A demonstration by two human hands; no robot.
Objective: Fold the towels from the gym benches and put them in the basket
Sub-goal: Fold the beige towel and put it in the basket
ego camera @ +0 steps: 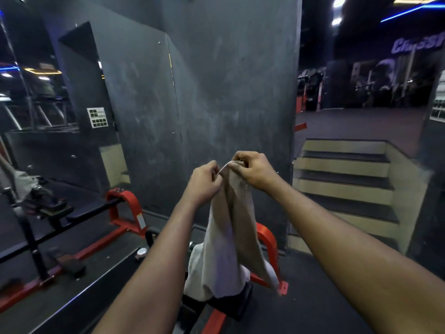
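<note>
While the red-framed counter stands below, a pale towel hangs over it, pinched at its top edge by left hand and right hand, close together; grey wall and steps beyond.

Left hand and right hand pinch top edge of pale towel hanging doubled above red-framed bench, grey wall behind.

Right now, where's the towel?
Centre of the head view: the towel hangs from both hands, left and right, above the bench.
</note>
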